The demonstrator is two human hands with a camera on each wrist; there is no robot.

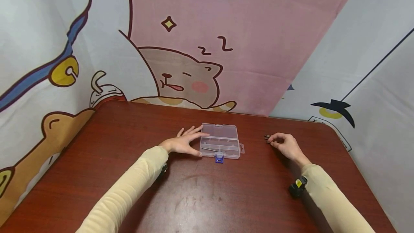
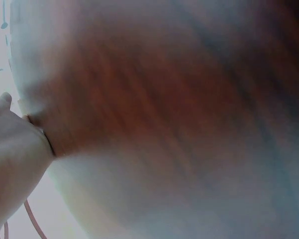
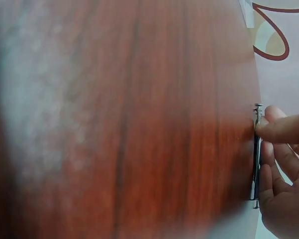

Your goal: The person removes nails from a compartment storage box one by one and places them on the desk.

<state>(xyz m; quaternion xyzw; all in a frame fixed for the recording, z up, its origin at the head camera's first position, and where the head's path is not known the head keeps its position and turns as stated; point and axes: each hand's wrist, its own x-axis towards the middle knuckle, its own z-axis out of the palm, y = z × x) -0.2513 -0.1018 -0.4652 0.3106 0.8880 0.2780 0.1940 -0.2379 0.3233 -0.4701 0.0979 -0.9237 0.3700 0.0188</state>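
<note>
A clear plastic compartment box (image 1: 239, 152) stands on the table with its lid (image 1: 223, 131) swung back and a blue latch (image 1: 219, 159) at the front. Inside it lies a long thin metal nail (image 1: 209, 149). My left hand (image 1: 182, 144) is at the box's left side, fingers spread, index finger reaching over it and thumb at the front left corner. To the right of the box, my right hand (image 1: 286, 146) pinches thin metal nails (image 3: 257, 149) between thumb and fingers, close to the tabletop. The fingers partly hide them, so their number is unclear.
The reddish-brown wooden table (image 1: 194, 197) ends at a cartoon-printed cloth (image 1: 258, 39) behind it. A hang tab (image 1: 242, 148) sticks out from the box's right side. The left wrist view is mostly blurred tabletop.
</note>
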